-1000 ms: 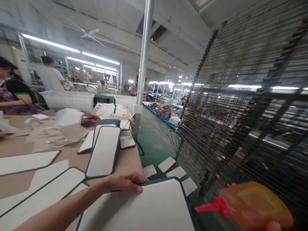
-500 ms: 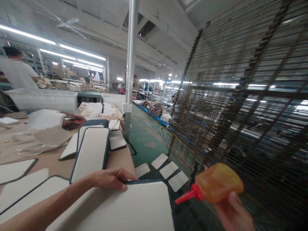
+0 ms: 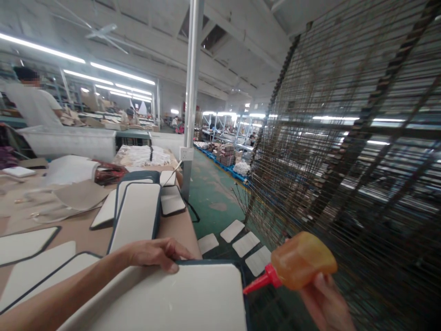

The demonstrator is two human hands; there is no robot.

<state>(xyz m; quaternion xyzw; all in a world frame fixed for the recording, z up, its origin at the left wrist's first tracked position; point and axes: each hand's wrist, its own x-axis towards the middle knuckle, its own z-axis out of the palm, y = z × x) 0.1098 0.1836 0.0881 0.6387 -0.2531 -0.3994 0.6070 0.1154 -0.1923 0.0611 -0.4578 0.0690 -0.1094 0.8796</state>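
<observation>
Glue could drip from the red nozzle of the orange bottle (image 3: 303, 266), gripped in the right hand (image 3: 327, 303) out past the counter's (image 3: 179, 227) right edge, nozzle aimed at the white panel (image 3: 179, 299); a squeeze or tilt would probably spot it; the left hand (image 3: 155, 253) pinches that panel's far rim at the near right corner; a loose pinch might let it slide onto the floor (image 3: 213, 193) beside the wire rack (image 3: 344, 161).

My one head view looks forward and down along the table (image 3: 89, 227), close over its near edge, wire rack (image 3: 344, 161) near on the right.
</observation>
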